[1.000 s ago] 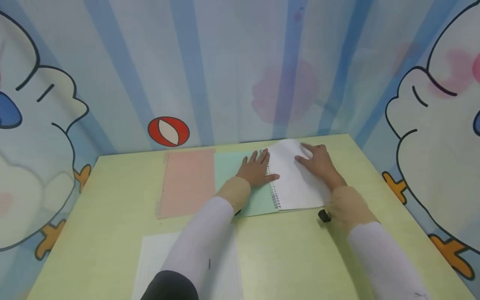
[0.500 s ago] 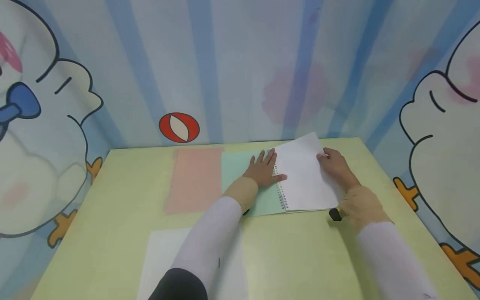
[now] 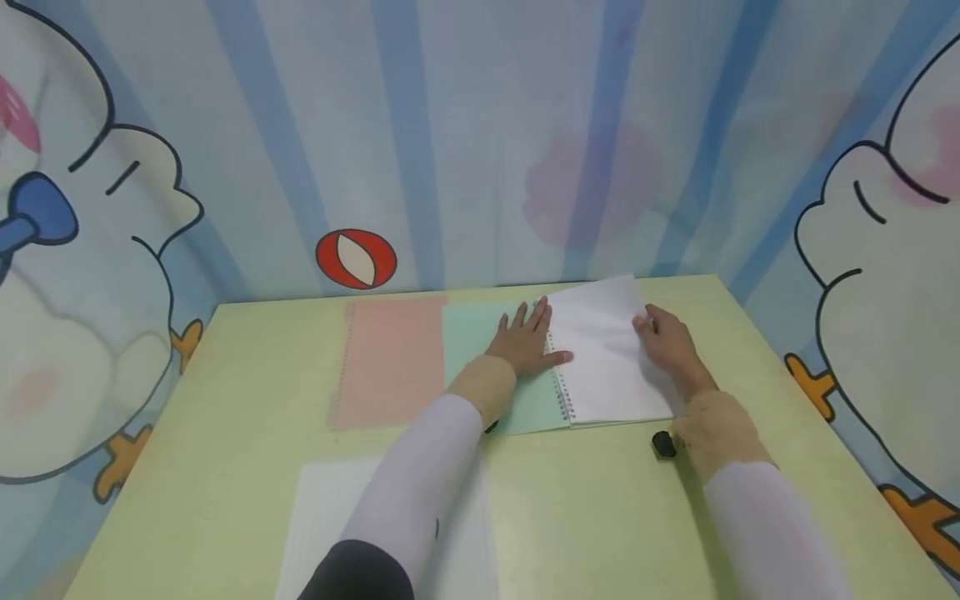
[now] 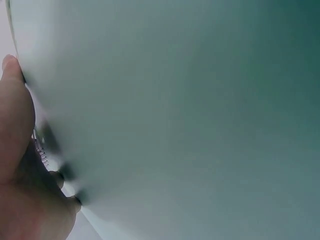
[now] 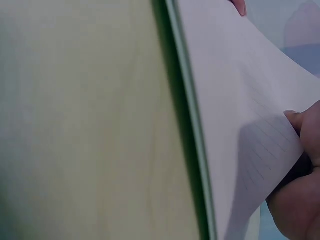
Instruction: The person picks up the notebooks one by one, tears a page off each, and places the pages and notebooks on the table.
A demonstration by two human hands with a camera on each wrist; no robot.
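A spiral notebook lies open at the back of the table, its green cover (image 3: 468,333) to the left and a white page (image 3: 600,358) to the right of the coil. Across the cover and the coil my left hand (image 3: 522,343) rests flat with fingers spread, its thumb on the page. My right hand (image 3: 670,343) pinches the page's right edge between thumb and curled fingers. That edge is lifted a little, and in the right wrist view faint ruled lines show on the raised page (image 5: 260,135).
A pink spiral notebook (image 3: 390,362) lies left of the green cover. Nearer the front, a white sheet (image 3: 322,508) is partly under the left forearm. A small black object (image 3: 663,445) sits by the right wrist. A striped curtain (image 3: 480,150) stands behind the table.
My right hand has moved from lying on the page to its right edge, which it now pinches and lifts slightly. The left hand has stayed on the notebook.
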